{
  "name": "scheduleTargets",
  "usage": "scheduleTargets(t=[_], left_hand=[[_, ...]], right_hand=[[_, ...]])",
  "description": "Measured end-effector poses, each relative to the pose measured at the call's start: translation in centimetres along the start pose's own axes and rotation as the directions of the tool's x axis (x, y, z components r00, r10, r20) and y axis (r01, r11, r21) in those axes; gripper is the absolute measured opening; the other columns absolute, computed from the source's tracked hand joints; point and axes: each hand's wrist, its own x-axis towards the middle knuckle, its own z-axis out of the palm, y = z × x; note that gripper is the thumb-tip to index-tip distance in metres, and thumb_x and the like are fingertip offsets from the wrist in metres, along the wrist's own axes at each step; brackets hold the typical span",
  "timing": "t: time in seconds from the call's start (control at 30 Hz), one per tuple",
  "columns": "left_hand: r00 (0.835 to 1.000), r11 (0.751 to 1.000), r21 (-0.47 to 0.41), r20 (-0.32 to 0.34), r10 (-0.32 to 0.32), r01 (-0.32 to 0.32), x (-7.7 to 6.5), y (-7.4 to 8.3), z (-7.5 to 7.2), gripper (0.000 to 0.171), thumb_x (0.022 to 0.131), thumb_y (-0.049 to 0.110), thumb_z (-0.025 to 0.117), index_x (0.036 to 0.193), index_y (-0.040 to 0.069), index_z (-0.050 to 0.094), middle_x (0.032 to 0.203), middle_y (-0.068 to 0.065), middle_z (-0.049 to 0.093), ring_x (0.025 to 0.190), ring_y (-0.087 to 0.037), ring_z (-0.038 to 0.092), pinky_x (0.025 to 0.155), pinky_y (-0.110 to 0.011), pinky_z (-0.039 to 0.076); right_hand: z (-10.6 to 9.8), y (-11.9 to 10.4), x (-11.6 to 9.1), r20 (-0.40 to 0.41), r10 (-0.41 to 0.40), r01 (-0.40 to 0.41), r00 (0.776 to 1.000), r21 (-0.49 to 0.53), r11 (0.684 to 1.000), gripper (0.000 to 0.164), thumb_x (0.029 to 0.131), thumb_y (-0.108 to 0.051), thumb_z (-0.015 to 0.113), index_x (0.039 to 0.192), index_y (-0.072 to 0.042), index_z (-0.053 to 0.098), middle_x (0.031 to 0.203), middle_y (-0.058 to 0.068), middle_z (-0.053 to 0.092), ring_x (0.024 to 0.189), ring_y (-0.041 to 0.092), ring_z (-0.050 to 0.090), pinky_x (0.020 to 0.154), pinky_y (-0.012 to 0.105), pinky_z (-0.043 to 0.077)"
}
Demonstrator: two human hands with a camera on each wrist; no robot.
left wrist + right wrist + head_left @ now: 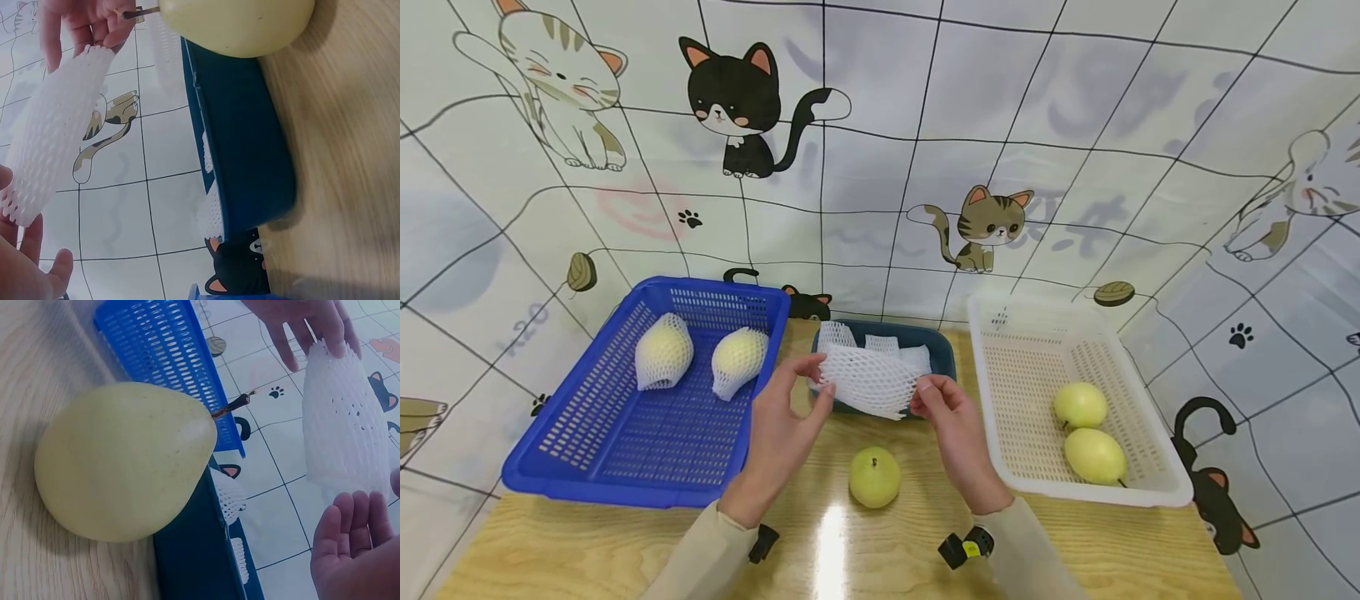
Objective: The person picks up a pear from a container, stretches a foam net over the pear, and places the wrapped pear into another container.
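A white foam net sleeve (pixel 868 381) is stretched out level above the front of a dark teal tray (pixel 250 144). My left hand (pixel 786 425) pinches its left end between thumb and fingers. At the other end, my right hand (pixel 955 433) pinches the sleeve's edge. A yellow-green pear (pixel 875 477) stands on the wooden table between my forearms, stem up, touched by neither hand. Both wrist views show the sleeve (pixel 347 425) as a loose tube with nothing visible inside.
More foam sleeves (pixel 882 343) lie in the teal tray. To the left, a blue basket (pixel 662 492) holds two net-wrapped pears (pixel 664 346). To the right, a white basket (pixel 1022 483) holds two bare pears (pixel 1095 456). A cat-print cloth (pixel 880 167) hangs behind.
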Motion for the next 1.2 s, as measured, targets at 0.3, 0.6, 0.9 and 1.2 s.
scheduleTargets(t=[0.3, 0.6, 0.9, 1.2], left_hand=[[0.998, 0.999, 0.012, 0.036, 0.046, -0.046, -0.9, -0.2, -0.1, 0.044, 0.084, -0.004, 0.079, 0.125, 0.004, 0.065, 0.101, -0.006, 0.065, 0.097, -0.019, 0.063, 0.091, -0.033, 0.049], [0.989, 0.922, -0.359, 0.019, -0.146, 0.143, -1.0, -0.4, -0.4, 0.040, 0.098, -0.006, 0.061, 0.136, -0.006, 0.050, 0.134, -0.025, 0.051, 0.130, -0.029, 0.051, 0.111, -0.032, 0.043], [0.862, 0.586, -0.657, 0.213, -0.459, 0.474, 0.0, 0.5, 0.5, 0.032, 0.110, 0.009, 0.041, 0.133, -0.010, 0.050, 0.129, -0.015, 0.056, 0.127, -0.029, 0.056, 0.108, -0.040, 0.048], [0.635, 0.406, -0.490, 0.635, -0.440, 0.771, -0.3, 0.3, 2.3, 0.052, 0.113, 0.026, 0.036, 0.143, -0.016, 0.045, 0.135, -0.020, 0.060, 0.114, -0.016, 0.064, 0.105, -0.038, 0.050]], right_hand=[[0.2, 0.0, 0.2, 0.038, 0.035, -0.042, 0.999, 0.193, 0.980, 0.015, 0.106, -0.009, 0.056, 0.112, 0.005, 0.057, 0.101, 0.005, 0.061, 0.091, 0.014, 0.064, 0.087, 0.026, 0.056], [-0.3, 0.2, 0.4, 0.110, 0.048, -0.081, 0.993, 0.319, 0.944, 0.004, 0.109, -0.011, 0.051, 0.110, -0.008, 0.054, 0.099, -0.001, 0.062, 0.087, 0.009, 0.063, 0.080, 0.023, 0.052], [0.1, -0.6, -0.1, 0.263, 0.056, -0.178, 0.963, 0.466, 0.867, 0.013, 0.113, -0.018, 0.043, 0.115, -0.013, 0.055, 0.108, 0.000, 0.060, 0.094, 0.013, 0.060, 0.081, 0.027, 0.051], [0.5, -0.5, -0.5, 0.403, 0.050, -0.276, 0.914, 0.526, 0.805, 0.017, 0.113, -0.019, 0.042, 0.113, -0.016, 0.059, 0.112, -0.003, 0.058, 0.101, 0.010, 0.057, 0.087, 0.026, 0.050]])
